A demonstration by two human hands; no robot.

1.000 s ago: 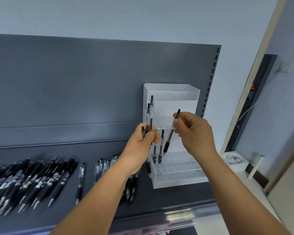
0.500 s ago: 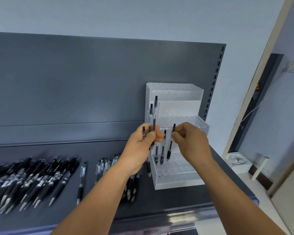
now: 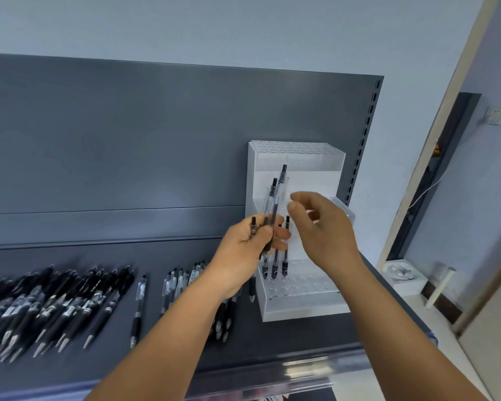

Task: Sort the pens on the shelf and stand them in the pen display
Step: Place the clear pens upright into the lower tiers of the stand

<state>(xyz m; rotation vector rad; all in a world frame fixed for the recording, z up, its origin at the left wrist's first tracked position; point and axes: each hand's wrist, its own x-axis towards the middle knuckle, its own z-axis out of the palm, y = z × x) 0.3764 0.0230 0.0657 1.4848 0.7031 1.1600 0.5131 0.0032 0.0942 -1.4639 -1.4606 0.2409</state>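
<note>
— What has just changed?

— From the head camera, the only view: a second ago my right hand point(image 3: 326, 230) pinched a pen in front of the pen display point(image 3: 298, 309). Now that pen stands in the lowest tier, third in a row of standing pens point(image 3: 275, 256) near the display's left wall, and my right hand has lifted off, fingers loosely curled, holding nothing.

— And the left?

— My left hand point(image 3: 248, 250) still grips a small bundle of clear pens point(image 3: 274, 204), tips down, tops fanned upward, just in front of the display's left side.

— Where is the rest of the stock?

— Lying on the shelf point(image 3: 185, 360): a big heap of black pens point(image 3: 49, 305) toward its left edge, one single pen point(image 3: 138, 308) apart, and a clear-barrelled group point(image 3: 180, 280) near the middle, partly behind my left forearm.

— So what does it mean?

— One more pen placed. I judge the right hand goes next to the bundle for another; most holes are unfilled.
</note>
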